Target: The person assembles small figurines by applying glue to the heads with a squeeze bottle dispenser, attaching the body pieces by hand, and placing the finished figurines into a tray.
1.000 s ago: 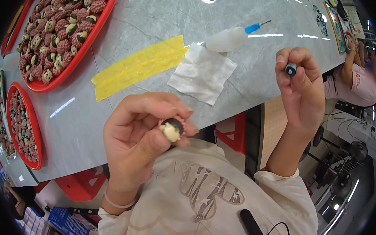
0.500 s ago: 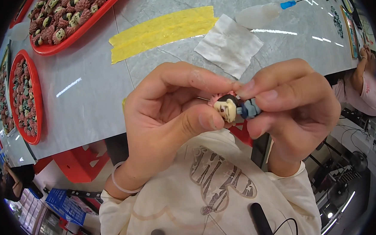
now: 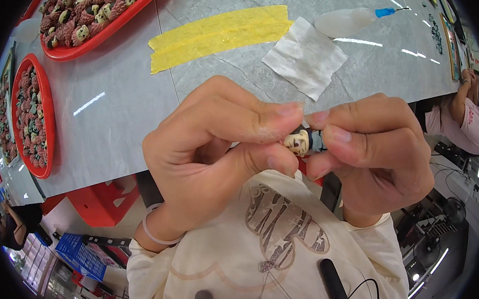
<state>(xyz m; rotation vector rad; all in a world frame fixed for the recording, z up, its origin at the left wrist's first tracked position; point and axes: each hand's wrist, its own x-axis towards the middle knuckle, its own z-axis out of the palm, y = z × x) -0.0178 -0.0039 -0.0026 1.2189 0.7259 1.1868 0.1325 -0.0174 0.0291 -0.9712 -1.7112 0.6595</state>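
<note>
A tiny toy figurine [image 3: 303,141] with a pale face, dark hair and a blue-grey body sits between my two hands, close to the camera above my chest. My left hand [image 3: 217,145] pinches its head end between thumb and fingers. My right hand [image 3: 371,152] pinches the body end with thumb and forefinger. Both hands touch the figurine at once, and most of it is hidden by my fingertips.
The grey marble table [image 3: 122,107] holds a yellow tape strip [image 3: 221,33], a white tissue [image 3: 305,58] and a white squeeze bottle with a blue tip [image 3: 352,19]. Red trays of small figurine parts [image 3: 32,115] [image 3: 86,19] lie at the left. Another person [image 3: 465,116] sits at the right.
A second ago my hands were apart, the left holding a head piece, the right a small dark part. They came together and now press on one figurine, held closer to the camera.
</note>
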